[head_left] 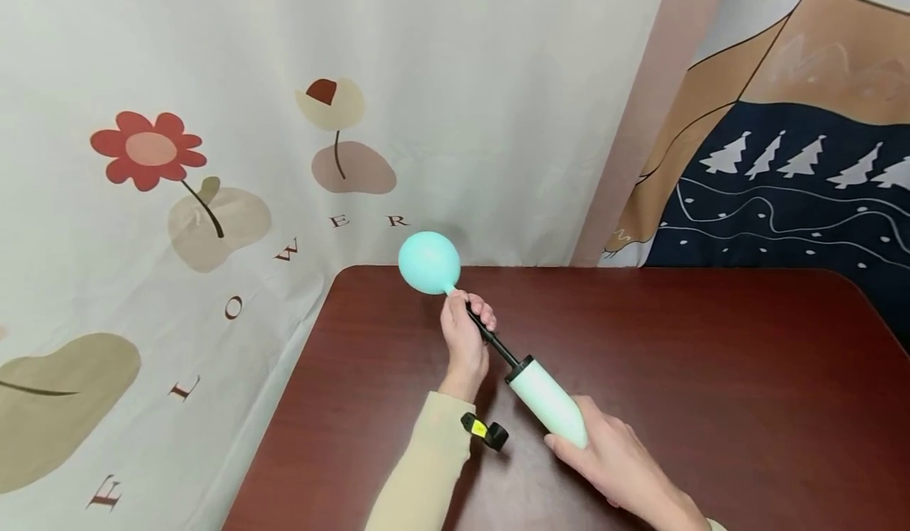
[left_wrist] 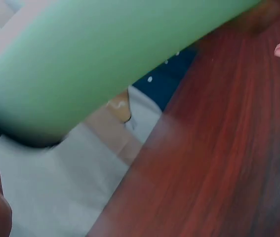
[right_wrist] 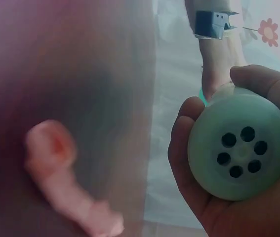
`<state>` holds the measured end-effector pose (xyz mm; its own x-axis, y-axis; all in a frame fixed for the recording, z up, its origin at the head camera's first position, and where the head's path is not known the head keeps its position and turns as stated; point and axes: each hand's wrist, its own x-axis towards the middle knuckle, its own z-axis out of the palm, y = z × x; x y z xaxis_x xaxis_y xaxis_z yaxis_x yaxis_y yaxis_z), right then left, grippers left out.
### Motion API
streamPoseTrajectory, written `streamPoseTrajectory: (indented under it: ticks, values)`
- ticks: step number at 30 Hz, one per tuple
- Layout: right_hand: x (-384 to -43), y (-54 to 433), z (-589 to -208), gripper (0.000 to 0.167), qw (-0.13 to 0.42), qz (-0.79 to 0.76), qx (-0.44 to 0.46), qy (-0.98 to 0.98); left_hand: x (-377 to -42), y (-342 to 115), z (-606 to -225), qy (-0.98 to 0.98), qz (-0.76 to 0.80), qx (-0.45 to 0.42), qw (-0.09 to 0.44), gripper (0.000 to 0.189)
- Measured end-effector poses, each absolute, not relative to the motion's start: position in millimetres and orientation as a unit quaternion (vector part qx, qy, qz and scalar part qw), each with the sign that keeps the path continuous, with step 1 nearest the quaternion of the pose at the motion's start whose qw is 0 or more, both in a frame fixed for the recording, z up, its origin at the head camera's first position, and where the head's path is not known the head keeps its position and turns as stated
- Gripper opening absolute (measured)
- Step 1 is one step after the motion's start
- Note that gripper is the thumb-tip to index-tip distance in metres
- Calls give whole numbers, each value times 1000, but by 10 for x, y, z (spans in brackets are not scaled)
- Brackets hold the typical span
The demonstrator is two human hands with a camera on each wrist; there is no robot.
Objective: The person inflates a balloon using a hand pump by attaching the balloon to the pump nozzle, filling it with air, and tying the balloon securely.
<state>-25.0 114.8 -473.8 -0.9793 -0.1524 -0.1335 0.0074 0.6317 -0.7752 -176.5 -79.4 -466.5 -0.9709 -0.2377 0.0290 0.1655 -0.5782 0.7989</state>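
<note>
A turquoise balloon [head_left: 430, 262], rounded with air, sits on the tip of a hand balloon pump. My left hand [head_left: 465, 333] grips the balloon's neck and the pump's black nozzle end; the fingers hide the joint between them. With my right hand [head_left: 614, 452] I hold the rear of the pale green pump body [head_left: 547, 401]. A length of black rod [head_left: 503, 349] shows between the hands. In the right wrist view, my fingers curl round the pump's end cap [right_wrist: 242, 153], which has several dark holes. The pump slants down toward me above the table.
The dark red-brown wooden table [head_left: 711, 373] meets a printed curtain [head_left: 498, 120] at its far and left edges. A blurred pink thing [right_wrist: 56, 177] shows in the right wrist view. A black wrist camera [head_left: 490, 434] sticks out from my left sleeve.
</note>
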Motion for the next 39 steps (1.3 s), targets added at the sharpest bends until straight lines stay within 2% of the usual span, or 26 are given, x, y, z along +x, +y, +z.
streamPoseTrajectory:
  ticks: [6,12,14,20,24,32,36,39]
  values:
    - [-76,1365,-4800,55,81,-369,-50,925,-1898,-973,-4615,-439,-888,46,130,30]
    - [74,1527,-4875,70,23,-343,-92,935,-1905,-984,-4586,-426,-893,46,139,28]
    - [61,1530,-4882,69,35,-347,-88,933,-1857,-916,-4581,-431,-892,45,130,28]
    - [-104,1407,-4823,61,127,-404,-41,905,-1677,-632,-4590,-436,-893,34,107,27]
    - [-219,1287,-4721,61,136,-461,-30,877,-1546,-487,-4593,-441,-893,14,92,29]
    - [-380,1117,-4654,53,38,-408,-65,910,-1496,-493,-4596,-461,-882,-2,99,32]
    - [-370,1045,-4671,54,35,-423,-66,903,-1608,-627,-4545,-461,-880,1,112,29]
    - [-321,1055,-4702,55,58,-438,-63,895,-1699,-771,-4525,-451,-884,10,126,28]
